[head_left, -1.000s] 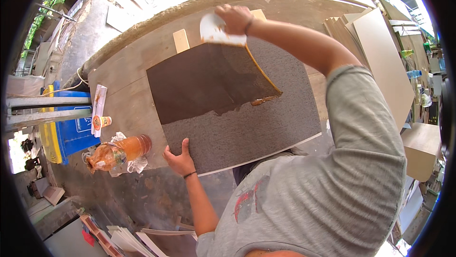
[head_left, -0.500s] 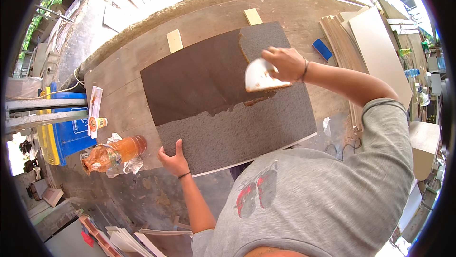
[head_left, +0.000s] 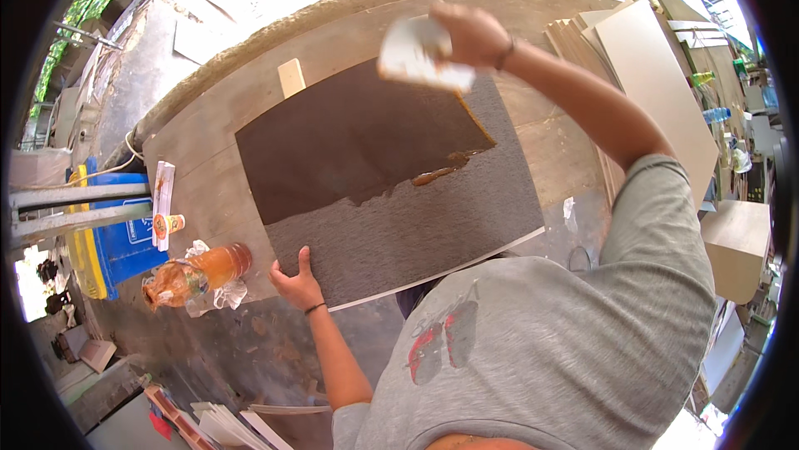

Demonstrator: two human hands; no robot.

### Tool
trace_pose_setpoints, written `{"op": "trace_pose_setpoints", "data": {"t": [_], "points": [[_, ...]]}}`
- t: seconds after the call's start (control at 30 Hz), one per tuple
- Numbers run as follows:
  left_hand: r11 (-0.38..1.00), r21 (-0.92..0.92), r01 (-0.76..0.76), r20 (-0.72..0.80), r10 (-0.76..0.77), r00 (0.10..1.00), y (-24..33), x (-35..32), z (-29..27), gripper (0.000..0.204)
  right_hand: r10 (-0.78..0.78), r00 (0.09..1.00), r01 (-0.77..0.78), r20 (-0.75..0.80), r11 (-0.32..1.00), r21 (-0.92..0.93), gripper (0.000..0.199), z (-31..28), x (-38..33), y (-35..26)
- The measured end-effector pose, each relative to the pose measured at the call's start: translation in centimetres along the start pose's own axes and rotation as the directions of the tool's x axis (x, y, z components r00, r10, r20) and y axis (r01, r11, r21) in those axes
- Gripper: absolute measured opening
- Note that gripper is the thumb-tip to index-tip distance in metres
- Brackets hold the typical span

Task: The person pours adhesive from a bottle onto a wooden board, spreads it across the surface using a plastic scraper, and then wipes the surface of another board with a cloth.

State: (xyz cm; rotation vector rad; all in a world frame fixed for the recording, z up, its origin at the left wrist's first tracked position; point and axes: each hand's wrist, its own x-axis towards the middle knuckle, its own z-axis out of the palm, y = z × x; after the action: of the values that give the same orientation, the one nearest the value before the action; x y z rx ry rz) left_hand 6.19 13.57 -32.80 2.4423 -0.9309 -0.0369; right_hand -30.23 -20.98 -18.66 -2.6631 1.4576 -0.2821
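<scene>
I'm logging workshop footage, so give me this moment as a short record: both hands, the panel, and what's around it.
Left hand: at the panel's near-left edge, thumb raised apart
Right hand: gripping a white spreader, blurred, by the far edge; contact unclear
Panel: dark, textured; smooth brown coat across its far-left part, amber ridge bordering it on the right
Left side: orange bottle, small cup, blue bin
Right side: leaning boards

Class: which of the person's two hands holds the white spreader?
The right hand, at the far edge of the board; the left hand shows no tool and touches the left edge.
</scene>
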Motion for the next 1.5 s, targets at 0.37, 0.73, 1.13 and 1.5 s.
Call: {"op": "trace_pose_setpoints", "data": {"t": [0.37, 0.73, 1.13, 1.5], "points": [[1.0, -0.02, 0.023, 0.025, -0.023, 0.999, 0.6, -0.3, -0.3, 0.082, 0.214, 0.977, -0.212, 0.029, 0.976, -0.048, 0.045, 4.0, -2.5, 3.4], [0.998, 0.052, 0.039, 0.001, -0.039, 0.999, 0.8, -0.2, -0.7, 0.085, 0.572, 0.817, -0.572, -0.075, 0.82, 0.02, 0.058, -3.4, 0.4, 11.2], [0.998, -0.058, 0.01, 0.028, -0.008, 1.0, -0.1, 0.1, -0.2, 0.082, 0.597, 0.8, -0.598, 0.063, 0.782, 0.179, 0.058, -0.4, -14.0, -3.0], [0.996, -0.083, -0.024, 0.074, 0.031, 0.997, 0.1, -0.2, -0.6, 0.077, 0.461, 0.884, -0.463, -0.076, 0.886, -0.008, 0.051, 6.2, -11.7, -5.6]]}}
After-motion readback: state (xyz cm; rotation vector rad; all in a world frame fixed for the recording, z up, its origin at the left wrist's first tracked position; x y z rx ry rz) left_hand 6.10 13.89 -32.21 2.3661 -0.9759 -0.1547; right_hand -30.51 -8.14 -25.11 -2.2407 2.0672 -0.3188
